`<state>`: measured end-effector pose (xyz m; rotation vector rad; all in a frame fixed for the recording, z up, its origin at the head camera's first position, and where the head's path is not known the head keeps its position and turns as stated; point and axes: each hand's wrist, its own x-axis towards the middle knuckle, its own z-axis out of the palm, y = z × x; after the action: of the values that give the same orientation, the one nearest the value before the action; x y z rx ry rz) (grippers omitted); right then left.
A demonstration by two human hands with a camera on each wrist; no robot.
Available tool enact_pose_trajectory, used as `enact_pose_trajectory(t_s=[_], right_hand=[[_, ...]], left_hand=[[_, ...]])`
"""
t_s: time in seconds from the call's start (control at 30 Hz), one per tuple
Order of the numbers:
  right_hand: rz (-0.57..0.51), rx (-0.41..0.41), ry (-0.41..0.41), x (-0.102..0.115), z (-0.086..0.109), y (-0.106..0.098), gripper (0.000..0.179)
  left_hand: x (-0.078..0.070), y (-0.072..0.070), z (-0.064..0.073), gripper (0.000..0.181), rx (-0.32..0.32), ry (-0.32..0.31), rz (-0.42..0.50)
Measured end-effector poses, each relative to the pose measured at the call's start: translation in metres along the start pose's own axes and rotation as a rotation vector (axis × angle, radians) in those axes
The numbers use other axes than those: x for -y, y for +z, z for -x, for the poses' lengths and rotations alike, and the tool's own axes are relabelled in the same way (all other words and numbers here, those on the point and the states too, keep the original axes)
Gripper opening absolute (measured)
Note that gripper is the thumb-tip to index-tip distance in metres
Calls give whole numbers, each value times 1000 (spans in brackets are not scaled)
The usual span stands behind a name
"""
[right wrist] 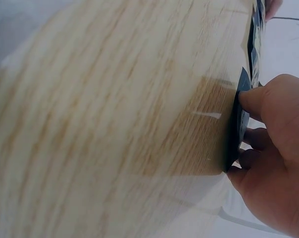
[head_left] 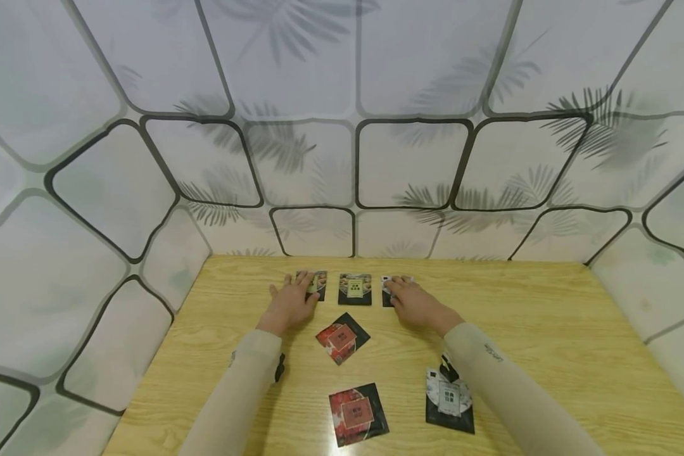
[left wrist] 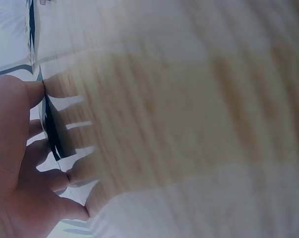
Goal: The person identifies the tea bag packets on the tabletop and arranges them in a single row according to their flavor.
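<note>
In the head view my left hand (head_left: 292, 299) rests on a dark sachet with a yellow-green label (head_left: 321, 295), covering its left part. The left wrist view has the thumb at one edge of this sachet (left wrist: 53, 130) and spread fingers reaching past it to the table. My right hand (head_left: 420, 304) lies over a black-and-white sachet (head_left: 387, 297), hiding most of it. Its thumb and bent fingers touch that sachet (right wrist: 237, 119) in the right wrist view. Between the hands lies another sachet with a yellow-green label (head_left: 354, 289), in line with the other two.
Two red-and-black sachets lie nearer, one turned askew (head_left: 342, 338) and one by the front (head_left: 358, 415). Another black-and-white sachet (head_left: 449, 401) is beside the right forearm. The wooden table (head_left: 547, 342) meets patterned walls (head_left: 401, 231) at the back and sides.
</note>
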<state>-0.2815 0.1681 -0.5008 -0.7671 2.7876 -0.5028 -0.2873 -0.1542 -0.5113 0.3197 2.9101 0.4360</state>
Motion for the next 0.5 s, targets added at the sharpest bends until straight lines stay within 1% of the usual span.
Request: enact_pose_trajectory(t_s=[0.23, 0.5], right_hand=[[18, -2, 4, -1, -2, 1, 50], [21, -13, -3, 0, 0, -4, 51]], left_hand=[[0, 0, 0, 66, -18, 7, 5], [0, -1, 1, 66, -6, -1, -4]])
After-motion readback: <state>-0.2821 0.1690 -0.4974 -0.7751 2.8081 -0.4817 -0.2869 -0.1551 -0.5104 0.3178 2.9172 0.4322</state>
